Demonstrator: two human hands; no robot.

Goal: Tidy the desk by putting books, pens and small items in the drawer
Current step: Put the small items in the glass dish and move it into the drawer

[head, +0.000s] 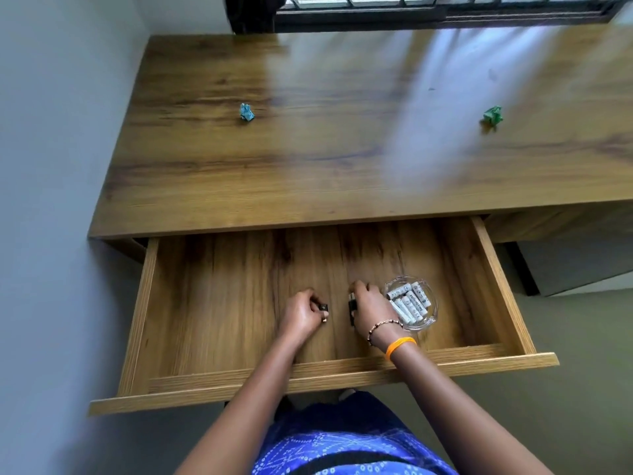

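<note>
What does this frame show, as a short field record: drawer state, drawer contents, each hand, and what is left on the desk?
drawer: pulled open
glass dish: inside drawer, right of the hands, holds white batteries
left hand: in drawer, pinching a small dark item
right hand: in drawer, gripping another small dark item
desk top: blue crumpled paper at left, green crumpled paper at right

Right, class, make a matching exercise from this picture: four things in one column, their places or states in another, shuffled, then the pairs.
Things:
1. blue paper ball
2. green paper ball
3. glass dish
4. drawer

Descriptions:
A. holds white batteries
B. pulled open
C. desk top, left side
D. desk top, right side

Pairs: 1-C, 2-D, 3-A, 4-B
</note>
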